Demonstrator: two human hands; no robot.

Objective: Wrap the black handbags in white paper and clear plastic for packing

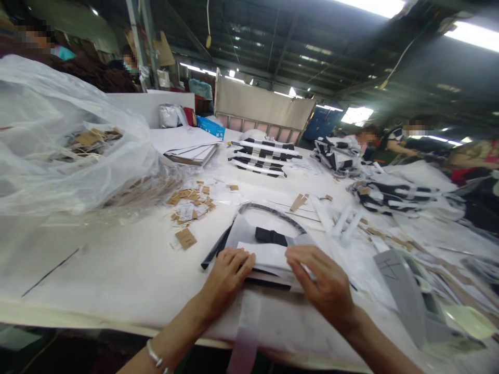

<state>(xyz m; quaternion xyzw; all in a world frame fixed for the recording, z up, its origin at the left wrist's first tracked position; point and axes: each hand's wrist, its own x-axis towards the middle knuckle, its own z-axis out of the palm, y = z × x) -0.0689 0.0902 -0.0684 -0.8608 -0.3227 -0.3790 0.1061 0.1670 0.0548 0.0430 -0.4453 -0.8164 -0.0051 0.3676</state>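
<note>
In front of me on the table lies a flat bag-like item with a dark curved handle (273,209) arching away from me. Pale translucent wrapping (242,228) covers part of it, and a black band (271,236) crosses its middle. Across its near part is a folded white sheet of paper (267,254). My left hand (234,267) has its fingers together, curled on the sheet's left end. At the right end, my right hand (317,275) pinches the sheet between thumb and fingers. The underside of the item is hidden.
Brown cardboard tags (191,200) lie scattered beyond my left hand. A large clear plastic bag (78,156) stands at left. Stacked black-and-white items (263,156) sit farther back. A grey tape dispenser (409,291) is at right. Other people work beyond the table.
</note>
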